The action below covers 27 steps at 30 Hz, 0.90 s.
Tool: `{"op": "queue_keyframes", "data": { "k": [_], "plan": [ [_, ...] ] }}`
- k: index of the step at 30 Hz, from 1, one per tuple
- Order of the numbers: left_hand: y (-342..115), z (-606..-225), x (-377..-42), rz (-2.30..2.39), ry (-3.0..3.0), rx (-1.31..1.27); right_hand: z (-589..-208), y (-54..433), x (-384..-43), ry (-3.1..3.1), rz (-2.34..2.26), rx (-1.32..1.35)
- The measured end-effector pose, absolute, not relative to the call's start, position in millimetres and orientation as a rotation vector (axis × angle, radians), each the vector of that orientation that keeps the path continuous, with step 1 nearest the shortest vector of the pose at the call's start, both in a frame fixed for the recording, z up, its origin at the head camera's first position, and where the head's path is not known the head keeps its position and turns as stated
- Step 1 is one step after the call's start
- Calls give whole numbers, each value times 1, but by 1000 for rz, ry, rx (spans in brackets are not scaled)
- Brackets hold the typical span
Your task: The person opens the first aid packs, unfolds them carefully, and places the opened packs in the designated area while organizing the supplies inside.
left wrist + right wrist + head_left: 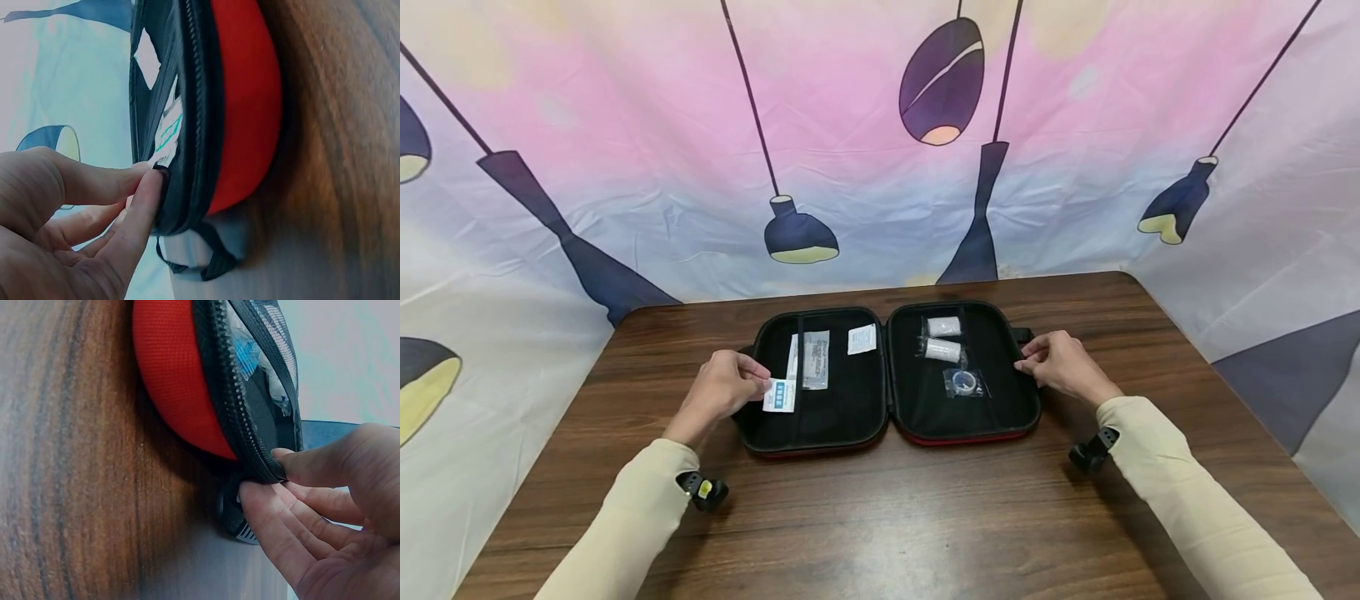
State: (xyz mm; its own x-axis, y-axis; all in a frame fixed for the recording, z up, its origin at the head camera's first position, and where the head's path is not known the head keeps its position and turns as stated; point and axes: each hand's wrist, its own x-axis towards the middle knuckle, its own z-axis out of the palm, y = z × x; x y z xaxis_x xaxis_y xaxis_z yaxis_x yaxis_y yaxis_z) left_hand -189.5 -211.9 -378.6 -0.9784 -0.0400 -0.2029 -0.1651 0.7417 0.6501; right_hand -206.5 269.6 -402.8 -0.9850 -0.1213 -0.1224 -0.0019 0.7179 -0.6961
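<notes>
A zippered first-aid case lies open on the table, its two black-lined halves [850, 425] side by side; its outer shell [247, 112] is red. My left hand [724, 385] is at the left half's outer edge, thumb and finger pinching a small white packet [779, 396] with blue print. At the opposite edge, my right hand [1063, 364] pinches the zippered rim [250, 447] of the right half between thumb and fingers. The left half also holds a clear-and-white packet [816, 360] and a white printed square [862, 339]. Two wrapped white rolls [942, 349] and a bagged tape roll [964, 383] lie in the right half.
The brown wooden table [880, 517] extends in front of the case. Behind its far edge hangs a printed cloth [850, 125]. A black strap loop [212, 256] sticks out from the case's left side, and a black handle [234, 515] from its right.
</notes>
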Motion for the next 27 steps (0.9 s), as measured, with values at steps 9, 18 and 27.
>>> {"op": "queue_keyframes", "data": {
  "k": [9,18,27],
  "plan": [
    [-199,-385,-192,1051,2752,-138,-405,269,-207,2779,-1114,-96],
    [-190,-389,-193,1125,2710,-86,-403,270,-207,2800,-1072,-94],
    [-193,-378,-200,1044,2743,-4,-404,270,-207,2790,-1097,-96]
  ]
}}
